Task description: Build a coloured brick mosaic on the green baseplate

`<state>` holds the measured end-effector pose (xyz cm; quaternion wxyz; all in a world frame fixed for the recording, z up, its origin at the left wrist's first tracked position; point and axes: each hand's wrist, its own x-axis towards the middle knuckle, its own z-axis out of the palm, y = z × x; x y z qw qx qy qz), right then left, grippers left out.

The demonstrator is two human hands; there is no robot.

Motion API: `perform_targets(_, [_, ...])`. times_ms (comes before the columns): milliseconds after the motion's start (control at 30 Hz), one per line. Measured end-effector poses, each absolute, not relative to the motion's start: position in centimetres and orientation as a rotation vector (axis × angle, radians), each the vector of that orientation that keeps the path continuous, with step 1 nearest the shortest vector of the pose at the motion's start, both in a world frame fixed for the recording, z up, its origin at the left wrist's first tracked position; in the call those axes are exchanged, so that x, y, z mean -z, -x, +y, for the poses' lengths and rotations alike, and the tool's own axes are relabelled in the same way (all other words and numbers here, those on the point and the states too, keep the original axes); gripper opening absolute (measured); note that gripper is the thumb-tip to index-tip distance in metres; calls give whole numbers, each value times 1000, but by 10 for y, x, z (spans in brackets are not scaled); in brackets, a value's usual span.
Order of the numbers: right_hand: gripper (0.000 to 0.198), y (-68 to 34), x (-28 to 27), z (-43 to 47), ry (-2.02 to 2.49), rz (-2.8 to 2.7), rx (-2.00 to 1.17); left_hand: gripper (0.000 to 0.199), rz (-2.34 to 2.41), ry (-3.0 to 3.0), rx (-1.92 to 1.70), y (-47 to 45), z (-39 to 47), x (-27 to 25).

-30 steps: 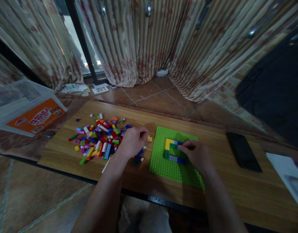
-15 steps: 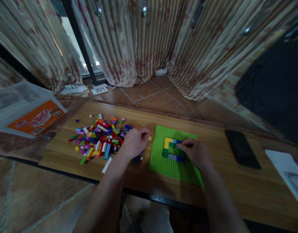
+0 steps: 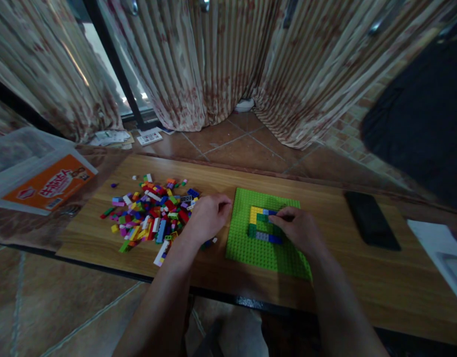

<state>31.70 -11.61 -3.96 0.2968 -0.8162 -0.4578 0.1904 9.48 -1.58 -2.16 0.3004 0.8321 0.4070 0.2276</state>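
Note:
On the lime-green baseplate, bricks form a hollow outline: a yellow run at the left, a dark green brick below it, and grey and blue bricks along the near side. My right hand is over the outline's right side, thumb and fingers pinched at the end of a green brick. My left hand hovers between the baseplate and a pile of mixed bricks, fingers curled together. Whatever it may hold is hidden.
A clear plastic box with an orange label stands at the far left. To the right lie a black phone and a white sheet. Striped curtains hang behind the wooden table.
The view has shifted slightly. The green brick at my right fingertips now shows a little higher within the outline. A yellow piece near my left fingertips is out of sight.

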Motion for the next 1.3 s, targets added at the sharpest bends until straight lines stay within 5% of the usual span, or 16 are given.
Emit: perform_targets(1300, [15, -320, 44, -115, 2153, -1172, -508, 21, 929, -2334, -353, -131, -55, 23])
